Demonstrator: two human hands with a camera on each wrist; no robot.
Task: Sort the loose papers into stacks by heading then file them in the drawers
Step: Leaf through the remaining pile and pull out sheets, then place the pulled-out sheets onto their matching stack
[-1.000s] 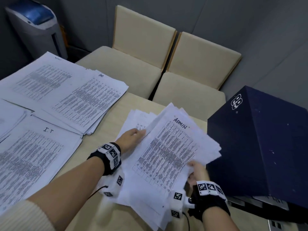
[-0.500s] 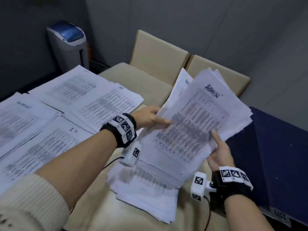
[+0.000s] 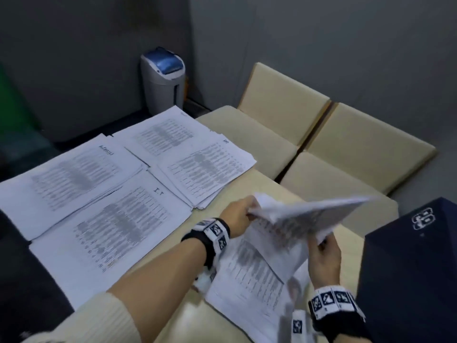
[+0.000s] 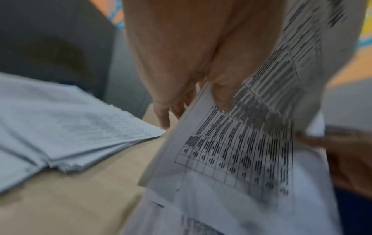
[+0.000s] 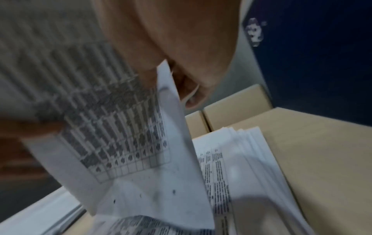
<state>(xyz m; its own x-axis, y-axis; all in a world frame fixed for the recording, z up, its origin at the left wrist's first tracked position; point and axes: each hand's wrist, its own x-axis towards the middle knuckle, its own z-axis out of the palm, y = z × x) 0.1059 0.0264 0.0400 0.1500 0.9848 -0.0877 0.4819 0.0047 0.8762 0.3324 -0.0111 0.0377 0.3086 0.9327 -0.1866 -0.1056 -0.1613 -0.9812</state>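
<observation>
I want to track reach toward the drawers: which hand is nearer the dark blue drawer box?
Right. The right hand grips the lifted papers close beside the dark blue drawer box; the left hand grips their far edge, farther away.

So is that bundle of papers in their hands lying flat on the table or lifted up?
Lifted: the bundle is tilted in the air, left hand and right hand pinching opposite edges above the loose pile.

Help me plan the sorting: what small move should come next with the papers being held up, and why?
Probably lower the lifted bundle until its heading can be read. The left hand and right hand grip it tilted above the unsorted pile, so its heading is not legible, and the sorted stacks lie to the left for matching.
</observation>
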